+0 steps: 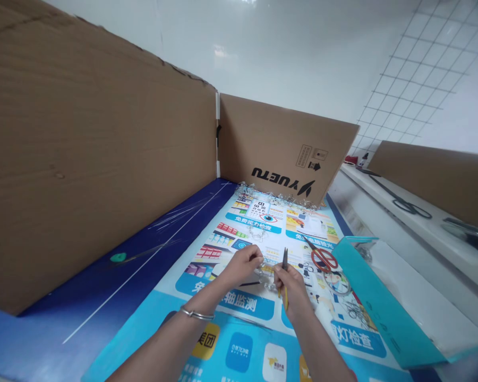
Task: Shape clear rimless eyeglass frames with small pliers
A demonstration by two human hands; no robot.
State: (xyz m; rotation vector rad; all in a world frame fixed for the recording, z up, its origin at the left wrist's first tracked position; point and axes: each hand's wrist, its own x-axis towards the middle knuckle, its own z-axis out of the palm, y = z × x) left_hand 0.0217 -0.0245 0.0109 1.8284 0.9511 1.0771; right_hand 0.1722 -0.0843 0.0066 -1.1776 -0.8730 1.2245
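Left fingers (254,257) pinch a clear beaded chain (266,277); right fingers (281,274) clench yellow-handled pliers (284,261).

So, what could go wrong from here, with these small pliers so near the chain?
The slim yellow-handled pliers in the right hand could slip and pinch the left hand, which holds the clear beaded chain very close. The loose chain could also catch on the red-handled scissors lying nearby.

**White-walled corner behind tall cardboard panels**
Brown corrugated panels (95,154) stand left and far, before a plain white wall (302,53); a grid-lined tiled wall (418,79) rises right, above a white ledge (430,233).
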